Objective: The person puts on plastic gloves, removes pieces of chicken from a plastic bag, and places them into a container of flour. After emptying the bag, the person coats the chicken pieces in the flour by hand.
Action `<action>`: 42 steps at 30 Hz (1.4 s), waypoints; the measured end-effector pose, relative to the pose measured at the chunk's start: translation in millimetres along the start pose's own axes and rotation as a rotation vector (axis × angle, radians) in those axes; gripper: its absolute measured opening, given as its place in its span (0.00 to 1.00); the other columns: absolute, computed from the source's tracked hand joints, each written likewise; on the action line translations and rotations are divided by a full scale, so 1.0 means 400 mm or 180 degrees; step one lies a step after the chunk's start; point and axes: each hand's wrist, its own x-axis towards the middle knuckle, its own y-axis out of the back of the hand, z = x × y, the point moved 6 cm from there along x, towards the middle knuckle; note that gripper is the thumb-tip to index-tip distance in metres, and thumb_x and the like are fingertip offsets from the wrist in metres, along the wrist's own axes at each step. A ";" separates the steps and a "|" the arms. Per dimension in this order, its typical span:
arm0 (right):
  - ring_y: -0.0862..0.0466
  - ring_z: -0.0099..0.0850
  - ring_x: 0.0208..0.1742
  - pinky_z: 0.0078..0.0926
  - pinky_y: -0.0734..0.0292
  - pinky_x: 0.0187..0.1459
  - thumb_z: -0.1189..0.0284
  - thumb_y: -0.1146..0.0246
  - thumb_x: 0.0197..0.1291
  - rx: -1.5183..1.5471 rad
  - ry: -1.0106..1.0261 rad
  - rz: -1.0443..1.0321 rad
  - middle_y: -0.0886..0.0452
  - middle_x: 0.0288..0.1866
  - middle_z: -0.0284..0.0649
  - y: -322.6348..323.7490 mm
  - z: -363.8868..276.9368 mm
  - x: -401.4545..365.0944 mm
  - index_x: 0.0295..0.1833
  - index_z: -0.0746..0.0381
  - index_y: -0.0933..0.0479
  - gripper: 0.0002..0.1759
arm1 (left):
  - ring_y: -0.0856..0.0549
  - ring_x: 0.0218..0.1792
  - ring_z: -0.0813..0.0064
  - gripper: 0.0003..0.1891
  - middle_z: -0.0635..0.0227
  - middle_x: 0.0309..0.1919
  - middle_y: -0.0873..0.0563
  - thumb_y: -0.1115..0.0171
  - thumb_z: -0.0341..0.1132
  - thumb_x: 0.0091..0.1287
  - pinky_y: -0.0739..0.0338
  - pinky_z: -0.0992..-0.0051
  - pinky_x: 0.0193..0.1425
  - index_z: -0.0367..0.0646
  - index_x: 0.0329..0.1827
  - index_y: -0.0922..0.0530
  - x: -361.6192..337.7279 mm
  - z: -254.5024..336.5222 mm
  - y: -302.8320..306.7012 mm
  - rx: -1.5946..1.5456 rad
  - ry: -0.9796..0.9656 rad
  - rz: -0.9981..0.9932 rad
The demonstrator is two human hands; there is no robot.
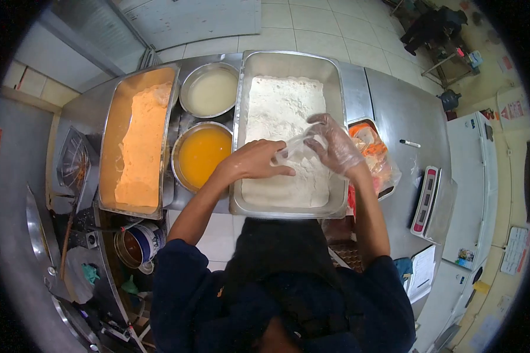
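Observation:
My bare left hand (pixel 258 160) is over the metal pan of white flour (pixel 288 112), its thumb stretched out apart from the fingers. Its fingertips are right at the edge of a loose, clear plastic glove (pixel 293 147). My right hand (pixel 338 147) wears a clear plastic glove of its own, with fingers curled round the loose one. Both hands are close above the flour, near the middle of the deep rectangular pan (pixel 340 203).
On the left are a pan of orange powder (pixel 144 141), a bowl of pale liquid (pixel 211 91) and a bowl of orange-yellow liquid (pixel 203 154). To the right lie a bagged orange-red food tray (pixel 371 150), a marker (pixel 410 143) and a scale (pixel 433 206). A person (pixel 436 29) is far back.

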 end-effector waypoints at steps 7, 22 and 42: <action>0.28 0.41 0.63 0.36 0.31 0.63 0.67 0.38 0.62 0.1124 0.0371 -0.1075 0.28 0.59 0.46 0.001 -0.029 0.087 0.41 0.66 0.24 0.12 | 0.19 0.47 0.54 0.13 0.51 0.41 0.16 0.43 0.36 0.63 0.28 0.64 0.58 0.39 0.46 0.22 -0.033 0.100 0.076 0.0000 -0.1264 0.0561; 0.32 0.46 0.66 0.45 0.35 0.64 0.73 0.33 0.49 0.0007 0.0901 0.0013 0.32 0.66 0.45 -0.116 -0.156 -0.006 0.41 0.56 0.20 0.12 | 0.22 0.56 0.73 0.18 0.60 0.55 0.21 0.49 0.27 0.69 0.27 0.75 0.60 0.33 0.61 0.31 0.043 -0.155 -0.124 -0.3252 -0.0121 0.1100; 0.24 0.47 0.36 0.43 0.29 0.37 0.81 0.34 0.46 0.0290 0.0176 0.1378 0.24 0.35 0.45 -0.168 -0.102 -0.126 0.43 0.62 0.28 0.17 | 0.27 0.63 0.67 0.36 0.56 0.63 0.27 0.63 0.60 0.73 0.33 0.68 0.65 0.41 0.73 0.43 0.052 -0.085 -0.196 -0.4974 0.0357 0.0782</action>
